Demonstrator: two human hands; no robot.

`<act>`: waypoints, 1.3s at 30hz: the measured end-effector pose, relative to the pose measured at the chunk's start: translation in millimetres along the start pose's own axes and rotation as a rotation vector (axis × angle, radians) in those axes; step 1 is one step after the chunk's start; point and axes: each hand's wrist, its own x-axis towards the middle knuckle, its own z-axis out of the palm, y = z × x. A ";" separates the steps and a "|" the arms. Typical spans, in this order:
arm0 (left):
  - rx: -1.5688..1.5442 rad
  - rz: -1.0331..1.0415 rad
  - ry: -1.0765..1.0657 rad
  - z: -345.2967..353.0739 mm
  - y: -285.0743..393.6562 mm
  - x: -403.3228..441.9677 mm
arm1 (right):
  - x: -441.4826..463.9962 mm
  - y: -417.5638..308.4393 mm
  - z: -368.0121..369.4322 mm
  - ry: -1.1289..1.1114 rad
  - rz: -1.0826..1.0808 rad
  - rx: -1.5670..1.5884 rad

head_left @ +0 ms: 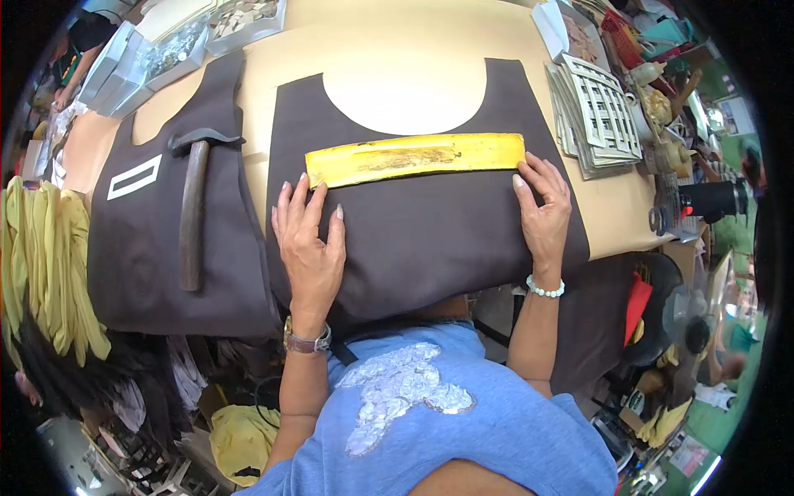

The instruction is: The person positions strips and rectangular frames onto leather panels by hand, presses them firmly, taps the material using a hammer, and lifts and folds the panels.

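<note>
A long, slightly curved yellow strip (488, 151) with a worn brown patch lies across a dark cut fabric piece (397, 231), just below its rounded neckline cut-out. My left hand (310, 244) rests on the fabric with its fingers stretched out, the fingertips at the strip's left end. At the opposite end, my right hand (546, 211) has its fingers extended and slightly bent, touching the strip's corner. Left of them, a hammer (193, 215) with a wooden handle lies on a second dark fabric piece (136, 256), beside a white rectangular outline (135, 178).
Boxes of small parts (246, 23) stand at the table's (397, 29) back left. Stacked pale slotted templates (600, 116) lie at the right. Yellow cloth (50, 256) hangs off the left side. Another person's arm (76, 76) shows at the far upper left.
</note>
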 end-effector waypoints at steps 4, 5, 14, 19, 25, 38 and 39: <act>-0.001 -0.001 0.003 -0.4 0.1 0.4 | -0.3 -1.8 -0.6 -0.010 0.009 -0.001; -0.003 0.001 0.004 -0.7 0.1 0.5 | 0.0 -2.2 -0.7 -0.012 0.004 -0.006; -0.051 0.012 0.012 -0.2 0.4 0.7 | 0.5 -4.9 -1.5 -0.003 0.009 -0.011; -0.025 0.006 0.006 -0.8 1.2 0.5 | 0.0 -4.7 -1.0 -0.010 0.003 -0.045; -0.012 -0.009 -0.004 -1.6 1.7 0.7 | -0.4 -4.8 -1.3 -0.017 0.010 -0.038; 0.354 0.159 -0.002 -1.9 12.0 4.1 | 0.5 -6.0 1.1 0.021 -0.088 -0.183; 0.425 0.186 -0.044 -3.2 14.9 6.5 | 1.7 -9.3 -0.5 0.026 -0.138 -0.261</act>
